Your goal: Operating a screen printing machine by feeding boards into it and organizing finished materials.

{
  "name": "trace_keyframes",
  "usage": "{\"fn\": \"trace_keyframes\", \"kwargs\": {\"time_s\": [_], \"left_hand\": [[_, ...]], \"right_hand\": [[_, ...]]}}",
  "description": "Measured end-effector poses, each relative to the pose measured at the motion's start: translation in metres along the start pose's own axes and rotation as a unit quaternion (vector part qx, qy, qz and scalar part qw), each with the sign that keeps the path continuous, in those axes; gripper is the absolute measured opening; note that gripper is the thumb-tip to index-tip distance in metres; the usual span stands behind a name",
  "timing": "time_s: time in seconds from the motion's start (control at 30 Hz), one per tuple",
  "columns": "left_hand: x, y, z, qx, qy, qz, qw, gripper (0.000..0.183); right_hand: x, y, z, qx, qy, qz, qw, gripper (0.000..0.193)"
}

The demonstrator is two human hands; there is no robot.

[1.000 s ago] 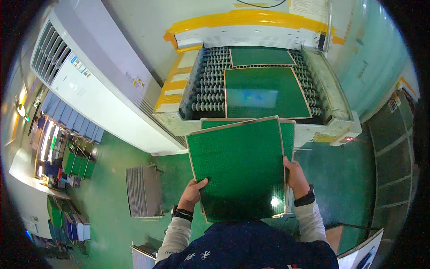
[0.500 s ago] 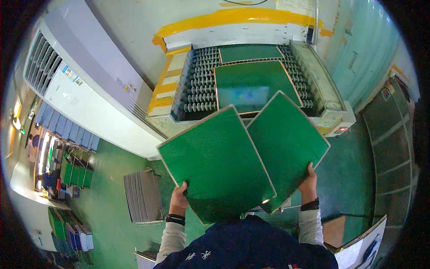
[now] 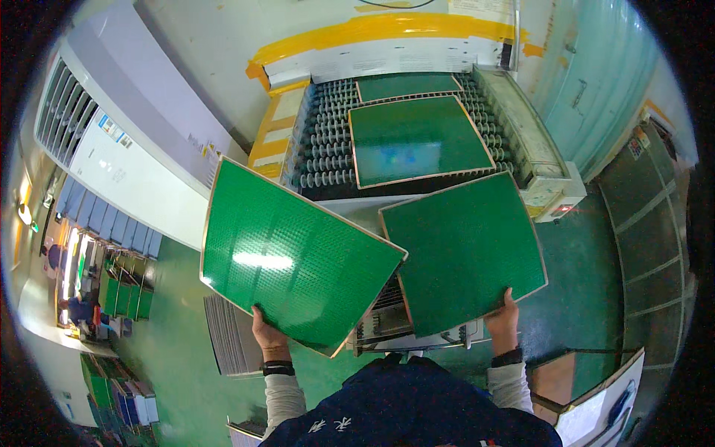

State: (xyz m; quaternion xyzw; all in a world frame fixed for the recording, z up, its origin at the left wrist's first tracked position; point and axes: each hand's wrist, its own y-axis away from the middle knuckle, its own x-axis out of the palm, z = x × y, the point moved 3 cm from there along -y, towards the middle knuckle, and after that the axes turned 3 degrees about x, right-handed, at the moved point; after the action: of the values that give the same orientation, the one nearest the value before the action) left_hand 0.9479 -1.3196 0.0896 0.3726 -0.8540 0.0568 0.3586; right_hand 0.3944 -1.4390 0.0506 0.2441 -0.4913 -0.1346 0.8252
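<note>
My left hand (image 3: 269, 334) grips the lower edge of a green panel (image 3: 298, 246) with a thin copper-coloured border, thumb on its face. This panel is tilted to the left and catches a bright glare. In my right hand (image 3: 504, 320) is a second green panel (image 3: 469, 253), held by its lower right edge, thumb on top. The panels come close at the middle, where the left one's corner meets the right one's side. Beyond them, a third green panel (image 3: 417, 138) lies flat on the rollers of a conveyor (image 3: 324, 145), with another panel (image 3: 406, 86) partly under the machine's cover behind it.
A tall white air conditioner (image 3: 141, 179) stands at left. Below it, a stack of grey boards (image 3: 232, 335) rests on the floor. A rack (image 3: 376, 339) shows just in front of my body. Dark mesh frames (image 3: 644, 231) lean at right, above a white-topped board (image 3: 603, 406).
The two panels have swung apart: the left one moved left and turned, the right one turned lower. Before, the left panel overlapped the right. Both hands still hold them.
</note>
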Motion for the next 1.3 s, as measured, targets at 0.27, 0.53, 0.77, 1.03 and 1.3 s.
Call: {"fn": "trace_keyframes", "kwargs": {"time_s": [0.27,0.53,0.77,1.03,1.3], "left_hand": [[-0.001,-0.006,-0.004,0.011,0.037,0.065,0.997,0.049],[0.001,-0.005,-0.002,0.014,0.027,0.059,0.998,0.05],[0.005,0.0,-0.007,-0.002,0.04,0.065,0.997,0.052],[0.007,0.003,-0.009,0.009,0.024,0.045,0.999,0.052],[0.007,0.001,-0.008,0.01,0.032,0.065,0.997,0.052]], "right_hand": [[0.024,0.017,-0.021,0.031,0.078,0.001,0.996,0.029],[0.027,0.014,-0.048,0.102,0.19,0.037,0.976,0.024],[0.049,0.016,-0.063,0.114,0.143,0.004,0.983,0.025],[0.066,0.017,-0.062,0.099,0.131,0.022,0.986,0.021],[0.074,0.009,-0.063,0.101,0.116,0.031,0.988,0.019]]}}
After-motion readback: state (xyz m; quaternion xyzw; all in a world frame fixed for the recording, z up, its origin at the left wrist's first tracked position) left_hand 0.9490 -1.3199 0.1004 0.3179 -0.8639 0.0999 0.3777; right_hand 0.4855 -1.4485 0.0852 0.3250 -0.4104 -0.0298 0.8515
